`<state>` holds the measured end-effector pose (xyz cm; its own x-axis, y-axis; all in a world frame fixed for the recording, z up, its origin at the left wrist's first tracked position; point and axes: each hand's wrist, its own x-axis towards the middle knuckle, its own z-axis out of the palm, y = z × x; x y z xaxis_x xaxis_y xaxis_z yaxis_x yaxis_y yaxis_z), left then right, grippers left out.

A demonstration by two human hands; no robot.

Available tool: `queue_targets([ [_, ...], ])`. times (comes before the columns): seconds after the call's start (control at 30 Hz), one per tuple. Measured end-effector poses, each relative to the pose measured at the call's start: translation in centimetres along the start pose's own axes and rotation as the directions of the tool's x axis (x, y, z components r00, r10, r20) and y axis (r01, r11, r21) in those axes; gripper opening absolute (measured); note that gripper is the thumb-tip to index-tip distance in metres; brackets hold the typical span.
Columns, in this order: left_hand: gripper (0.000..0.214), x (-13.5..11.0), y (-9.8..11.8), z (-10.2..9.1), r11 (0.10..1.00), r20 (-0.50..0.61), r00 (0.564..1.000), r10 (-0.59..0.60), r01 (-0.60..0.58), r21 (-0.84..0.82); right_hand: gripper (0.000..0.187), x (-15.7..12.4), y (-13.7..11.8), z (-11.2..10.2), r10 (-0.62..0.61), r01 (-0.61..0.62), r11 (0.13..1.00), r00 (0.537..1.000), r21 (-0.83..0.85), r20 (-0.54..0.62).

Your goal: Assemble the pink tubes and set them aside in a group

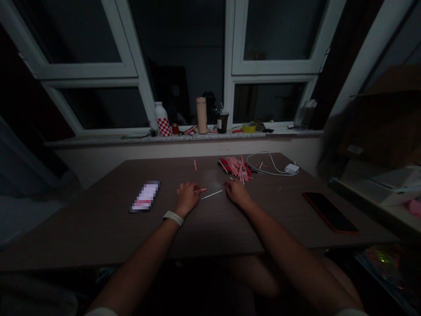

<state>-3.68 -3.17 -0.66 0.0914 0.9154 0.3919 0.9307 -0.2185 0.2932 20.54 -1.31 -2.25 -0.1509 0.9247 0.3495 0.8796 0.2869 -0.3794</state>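
Note:
My left hand [187, 197], with a pale watch band at its wrist, is closed around a pink pen piece [201, 190] that points to the right. Just right of it a thin white pen refill [211, 194] lies slanted on the table. My right hand [237, 192] rests with curled fingers near the refill's far end. A small whitish tip [231, 179] shows by those fingers; what they hold is too dark to tell. Behind the right hand lies a pile of pink, red and black pen parts [235, 166]. One pink pen piece [195, 165] lies apart, farther back.
A lit phone [145, 196] lies at left, a dark red-edged tablet [329, 212] at right. A white charger [291, 168] and its cable sit at the back right. On the windowsill stand a checkered bottle [162, 120], a beige flask [201, 116], a dark cup [222, 122] and yellow tape [249, 128].

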Motion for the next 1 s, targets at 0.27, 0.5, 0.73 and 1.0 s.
queue_targets([
  [0.27,0.02,0.2,0.7,0.4,0.98,0.0,0.984,0.179,-0.178,-0.092,0.033,-0.5,-1.0,-0.6,-0.074,0.073,0.997,0.994,-0.021,-0.076],
  [0.5,0.023,0.6,0.6,0.8,0.963,0.068,0.961,0.269,-0.267,-0.041,0.024,-1.0,-2.3,-0.7,-0.31,0.31,0.95,0.951,-0.031,0.005],
  [0.73,0.015,0.8,0.4,0.5,0.977,0.045,0.977,0.21,-0.208,-0.044,0.014,-0.9,-2.2,-0.2,-0.319,0.319,0.948,0.946,0.006,0.065],
  [1.0,0.017,0.6,0.1,0.1,0.991,0.045,0.99,0.132,-0.131,-0.025,0.015,-1.1,-2.2,-0.4,-0.343,0.345,0.938,0.937,-0.024,0.06],
])
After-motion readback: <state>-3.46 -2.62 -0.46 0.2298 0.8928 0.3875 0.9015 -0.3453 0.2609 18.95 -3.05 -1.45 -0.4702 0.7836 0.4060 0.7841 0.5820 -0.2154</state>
